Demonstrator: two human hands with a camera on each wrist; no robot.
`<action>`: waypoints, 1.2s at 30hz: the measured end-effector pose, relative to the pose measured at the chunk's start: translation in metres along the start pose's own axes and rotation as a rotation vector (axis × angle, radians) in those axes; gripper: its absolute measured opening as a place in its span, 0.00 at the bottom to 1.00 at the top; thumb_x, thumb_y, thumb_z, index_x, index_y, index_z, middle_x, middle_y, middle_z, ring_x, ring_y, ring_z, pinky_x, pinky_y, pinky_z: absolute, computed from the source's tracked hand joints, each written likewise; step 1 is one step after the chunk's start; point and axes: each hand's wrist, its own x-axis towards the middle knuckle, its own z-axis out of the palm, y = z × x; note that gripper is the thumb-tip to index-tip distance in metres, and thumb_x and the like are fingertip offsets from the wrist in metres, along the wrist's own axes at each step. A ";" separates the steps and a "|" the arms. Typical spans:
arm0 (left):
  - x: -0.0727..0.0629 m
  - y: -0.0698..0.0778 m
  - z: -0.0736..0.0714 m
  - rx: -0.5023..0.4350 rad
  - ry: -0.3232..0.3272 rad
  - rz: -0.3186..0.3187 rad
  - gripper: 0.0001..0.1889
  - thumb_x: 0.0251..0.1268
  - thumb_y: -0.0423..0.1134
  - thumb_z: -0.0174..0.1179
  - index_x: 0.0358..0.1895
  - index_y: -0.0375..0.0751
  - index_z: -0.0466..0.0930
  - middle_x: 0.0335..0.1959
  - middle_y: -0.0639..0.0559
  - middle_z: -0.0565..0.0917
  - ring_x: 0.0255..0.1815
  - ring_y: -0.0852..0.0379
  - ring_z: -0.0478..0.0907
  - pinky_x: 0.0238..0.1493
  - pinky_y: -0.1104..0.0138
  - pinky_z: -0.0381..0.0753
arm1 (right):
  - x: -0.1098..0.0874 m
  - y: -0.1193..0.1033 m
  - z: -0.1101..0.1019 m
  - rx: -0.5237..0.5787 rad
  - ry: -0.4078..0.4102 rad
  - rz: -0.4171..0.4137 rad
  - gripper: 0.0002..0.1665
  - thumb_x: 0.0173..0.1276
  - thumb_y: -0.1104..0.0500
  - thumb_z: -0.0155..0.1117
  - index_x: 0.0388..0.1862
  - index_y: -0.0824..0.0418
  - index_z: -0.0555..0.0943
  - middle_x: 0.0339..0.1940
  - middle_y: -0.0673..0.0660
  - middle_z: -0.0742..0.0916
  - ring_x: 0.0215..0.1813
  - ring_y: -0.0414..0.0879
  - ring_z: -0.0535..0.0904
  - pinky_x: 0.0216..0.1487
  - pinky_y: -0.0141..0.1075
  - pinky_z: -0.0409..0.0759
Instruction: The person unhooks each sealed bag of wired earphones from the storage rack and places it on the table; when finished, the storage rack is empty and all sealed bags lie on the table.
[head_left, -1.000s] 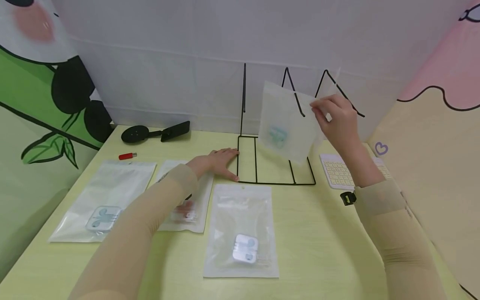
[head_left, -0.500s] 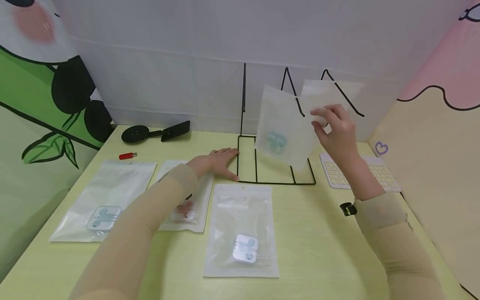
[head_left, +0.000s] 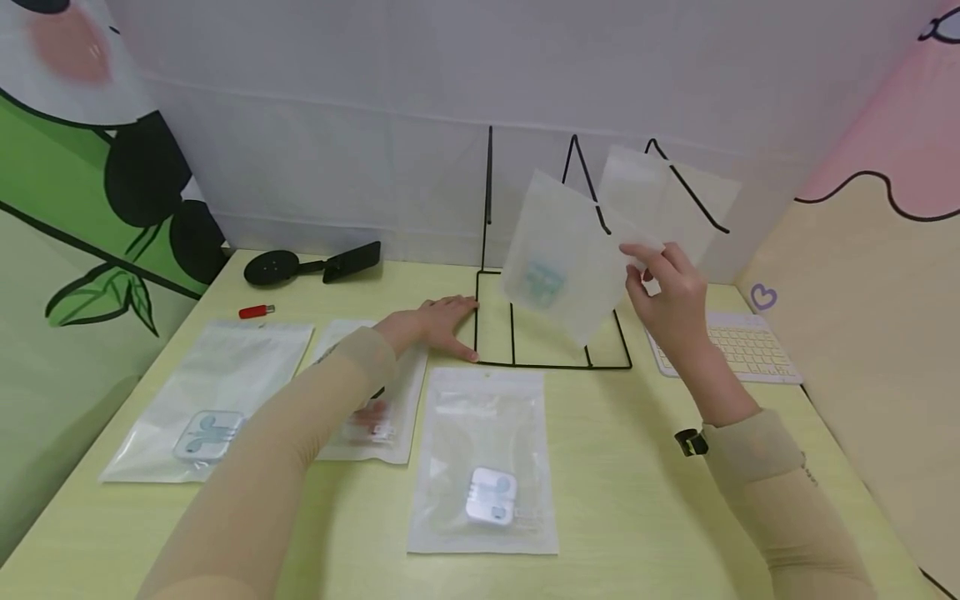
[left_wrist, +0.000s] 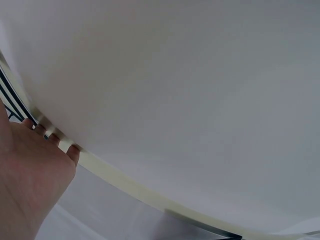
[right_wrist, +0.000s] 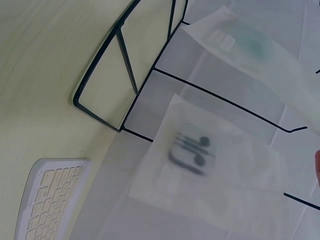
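Note:
A black wire rack (head_left: 555,367) with three upright hooks stands at the back. From its middle hook hangs a tilted translucent zip bag (head_left: 551,258) with a green item inside. Another zip bag (head_left: 693,196) hangs on the right hook; in the right wrist view this bag (right_wrist: 235,165) shows dark earphone shapes. My right hand (head_left: 671,292) is beside the middle bag's right edge, thumb and index finger apart; contact with the bag is unclear. Only a fingertip (right_wrist: 318,167) shows in the right wrist view. Palm down, my left hand (head_left: 442,325) rests on the table against the rack's left side, fingers spread.
Zip bags with earphones lie at left (head_left: 247,367) and front centre (head_left: 483,425); a third bag (head_left: 405,392) is partly under the left arm. A black utensil (head_left: 272,268), a red USB stick (head_left: 257,312) and a white keyboard (head_left: 750,350) lie around the rack.
My right hand has moved down a little beside the bags. The right bag has turned to show its flat side, and the middle bag tilts more. The left hand has stayed still.

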 end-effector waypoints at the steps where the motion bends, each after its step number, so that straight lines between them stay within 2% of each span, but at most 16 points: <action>1: 0.000 0.000 0.000 -0.001 0.001 0.000 0.56 0.53 0.69 0.58 0.76 0.45 0.38 0.78 0.48 0.40 0.77 0.45 0.36 0.72 0.44 0.41 | -0.001 -0.002 0.000 0.007 0.015 0.005 0.17 0.55 0.76 0.60 0.41 0.63 0.85 0.22 0.62 0.76 0.25 0.51 0.75 0.26 0.30 0.65; 6: 0.000 -0.001 0.000 0.007 0.005 -0.002 0.57 0.51 0.71 0.57 0.76 0.47 0.37 0.78 0.49 0.40 0.77 0.46 0.36 0.72 0.44 0.41 | -0.005 -0.010 0.001 0.040 0.080 0.037 0.15 0.53 0.74 0.64 0.40 0.64 0.85 0.22 0.61 0.75 0.25 0.51 0.70 0.28 0.28 0.63; 10: 0.002 -0.002 0.001 0.007 0.005 -0.002 0.58 0.50 0.73 0.57 0.76 0.48 0.37 0.78 0.49 0.40 0.77 0.47 0.36 0.72 0.43 0.41 | -0.006 -0.017 -0.001 0.080 0.081 0.063 0.15 0.51 0.72 0.70 0.41 0.66 0.84 0.24 0.63 0.73 0.24 0.49 0.69 0.35 0.16 0.70; 12: 0.003 -0.002 0.001 0.003 0.004 -0.002 0.58 0.50 0.73 0.57 0.76 0.48 0.37 0.78 0.49 0.39 0.77 0.47 0.36 0.72 0.43 0.40 | -0.007 -0.020 -0.002 0.100 0.080 0.081 0.17 0.50 0.72 0.72 0.42 0.66 0.84 0.25 0.64 0.72 0.23 0.48 0.69 0.38 0.13 0.72; 18: 0.003 -0.003 0.003 0.007 0.011 0.004 0.58 0.50 0.73 0.56 0.76 0.48 0.37 0.78 0.50 0.39 0.77 0.47 0.36 0.72 0.43 0.40 | -0.009 -0.026 -0.004 0.100 0.126 0.094 0.19 0.49 0.74 0.71 0.42 0.66 0.84 0.28 0.65 0.72 0.22 0.48 0.67 0.32 0.13 0.69; 24: 0.004 -0.005 0.004 0.015 0.011 0.006 0.58 0.49 0.74 0.56 0.76 0.49 0.36 0.78 0.50 0.39 0.77 0.47 0.35 0.72 0.43 0.40 | -0.011 -0.031 -0.007 0.079 0.159 0.080 0.19 0.49 0.75 0.70 0.42 0.65 0.84 0.29 0.65 0.73 0.19 0.46 0.63 0.32 0.14 0.67; 36: 0.002 -0.003 0.003 0.006 0.011 0.007 0.58 0.49 0.73 0.57 0.76 0.48 0.37 0.78 0.49 0.40 0.77 0.46 0.36 0.72 0.43 0.41 | -0.010 -0.045 -0.021 0.089 0.127 0.095 0.21 0.48 0.78 0.68 0.43 0.66 0.84 0.29 0.65 0.72 0.22 0.44 0.65 0.28 0.14 0.68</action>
